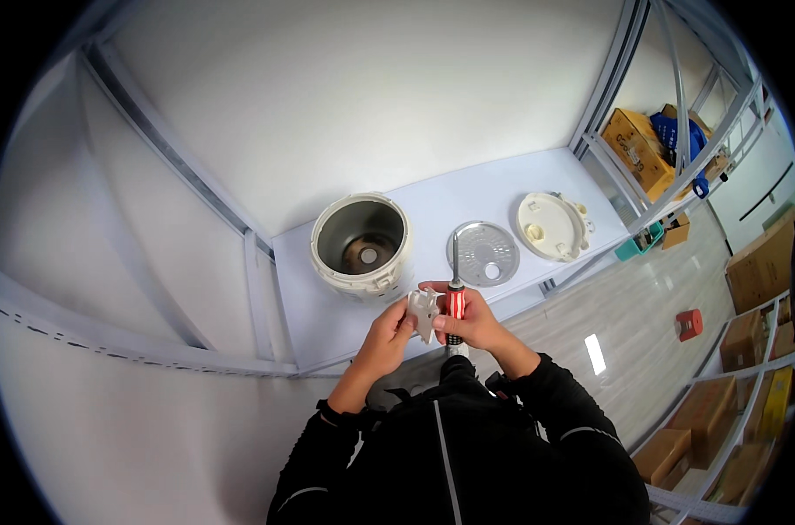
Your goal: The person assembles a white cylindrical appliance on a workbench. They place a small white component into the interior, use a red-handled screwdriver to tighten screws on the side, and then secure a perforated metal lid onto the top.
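1. Left hand (pixel 385 339): fingers closed on a white plastic part (pixel 423 311), held up by the near edge of the table (pixel 445 191).
2. Right hand (pixel 478 325): curled around a red-striped screwdriver (pixel 455 303), thumb against the same part.
3. Behind, left to right: deep pot (pixel 334 276), silver disc (pixel 480 248), cream lid (pixel 555 224).

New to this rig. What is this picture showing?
There's no robot: the bare left hand and right hand belong to the camera wearer. The one picture comes from a head-worn fisheye camera looking down, so straight edges bend.

On the pale, flat table are a round, off-white pot with a grey inside, a round, silver, metallic-looking disc and a round, cream, plastic-looking cover.

Both hands hold a small, off-white, plastic-looking piece; the right also grips a red-and-white-handled screwdriver.
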Demonstrator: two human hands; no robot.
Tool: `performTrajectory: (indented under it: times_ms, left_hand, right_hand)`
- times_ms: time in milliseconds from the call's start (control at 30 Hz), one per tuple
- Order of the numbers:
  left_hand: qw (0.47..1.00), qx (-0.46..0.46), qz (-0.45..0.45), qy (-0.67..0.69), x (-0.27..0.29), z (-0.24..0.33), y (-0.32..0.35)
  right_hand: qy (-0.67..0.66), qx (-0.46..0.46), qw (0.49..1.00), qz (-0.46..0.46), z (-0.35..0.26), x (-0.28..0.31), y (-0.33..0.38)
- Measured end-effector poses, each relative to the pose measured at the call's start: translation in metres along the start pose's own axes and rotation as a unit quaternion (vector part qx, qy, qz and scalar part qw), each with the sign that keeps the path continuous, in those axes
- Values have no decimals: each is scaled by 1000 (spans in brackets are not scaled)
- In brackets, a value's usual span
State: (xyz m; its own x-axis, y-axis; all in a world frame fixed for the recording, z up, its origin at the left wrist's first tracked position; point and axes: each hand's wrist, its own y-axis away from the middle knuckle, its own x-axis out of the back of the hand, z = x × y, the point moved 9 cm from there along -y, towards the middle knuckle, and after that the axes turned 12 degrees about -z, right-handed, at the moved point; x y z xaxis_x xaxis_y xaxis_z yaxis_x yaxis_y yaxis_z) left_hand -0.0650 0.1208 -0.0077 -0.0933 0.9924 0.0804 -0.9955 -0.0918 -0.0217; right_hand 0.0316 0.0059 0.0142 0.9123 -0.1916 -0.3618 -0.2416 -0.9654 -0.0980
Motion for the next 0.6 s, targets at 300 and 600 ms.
performTrajectory:
  times_ms: [300,600]
  left_hand:
    - [982,15,53,-182,18,31,4]
    - [859,-112,207,-454,64,76,18]
  right_hand:
    - [81,20,996,40,15,-10,-18]
    - [239,-37,960,144,26,7,-30]
